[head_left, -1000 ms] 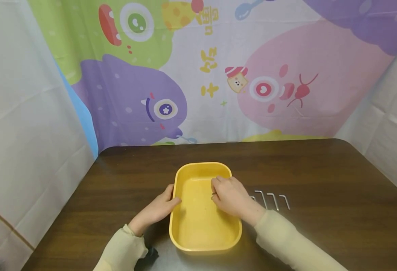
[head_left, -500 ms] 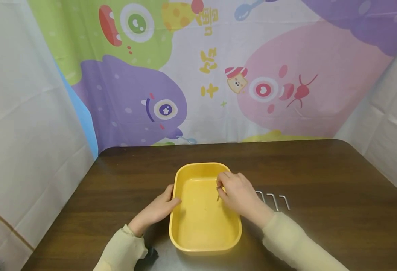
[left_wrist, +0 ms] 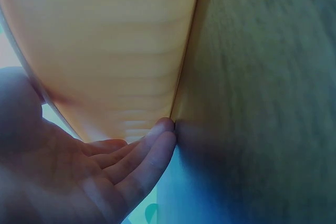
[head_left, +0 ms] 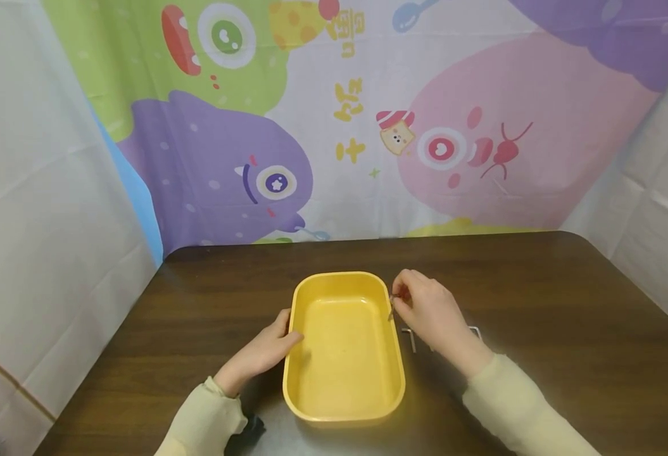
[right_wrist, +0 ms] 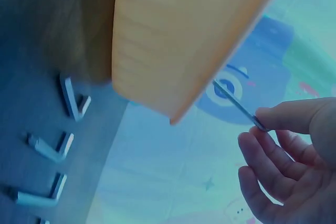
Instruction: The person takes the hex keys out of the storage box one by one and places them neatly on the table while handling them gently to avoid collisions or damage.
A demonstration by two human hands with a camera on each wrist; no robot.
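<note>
My left hand (head_left: pixel 261 353) holds the left side of a yellow plastic tray (head_left: pixel 342 361), thumb over the rim. In the left wrist view its fingertips reach the bottom edge of the tray's outer wall. Just past the tray's right rim, my right hand (head_left: pixel 433 313) pinches a small L-shaped hex key (right_wrist: pixel 236 104) between thumb and index finger. The key's long end points toward the rim. More hex keys (right_wrist: pixel 73 100) lie in a row on the table right of the tray, partly hidden by the right hand in the head view.
The dark wooden table (head_left: pixel 197 329) has rounded far corners. A cloth (head_left: pixel 356 209) printed with cartoon monsters hangs behind it, and white panels (head_left: pixel 54 190) stand at both sides. A black object (head_left: pixel 248 434) shows beside the left sleeve.
My right hand has moved out from over the tray to the right, across the rim, still pinching the hex key. The left hand and the tray have stayed in place.
</note>
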